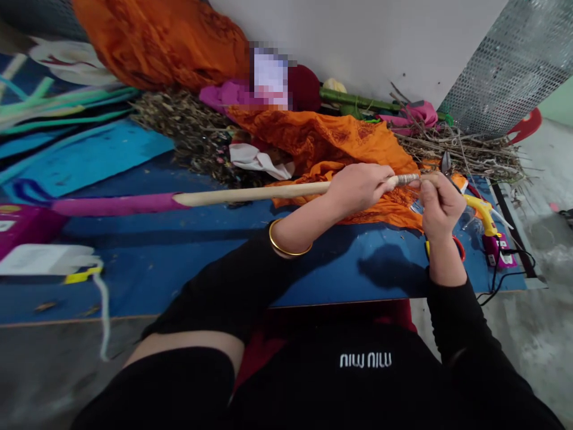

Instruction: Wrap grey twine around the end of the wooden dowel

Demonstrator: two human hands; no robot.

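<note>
A long pale wooden stick [250, 194] runs sideways above the blue table, with purple-pink cloth [119, 205] round its left part. My left hand [360, 186] is wrapped round the stick near its right end. Just beyond those fingers, grey wire-like windings [406, 179] circle the stick. At the tip, my right hand [441, 200] is closed in a pinch, its thumb and finger close to the windings; what lies between them is too small to make out. Orange cloth [322, 140] lies behind both hands.
Dry twigs [470, 152] lie at the back right. A yellow glue gun [483, 212] and red-handled scissors [459, 248] are right of my right hand. Blue sheets [107, 155], dried plant matter [183, 128] and a white box [45, 260] are on the left. The table's front edge [313, 301] is near my body.
</note>
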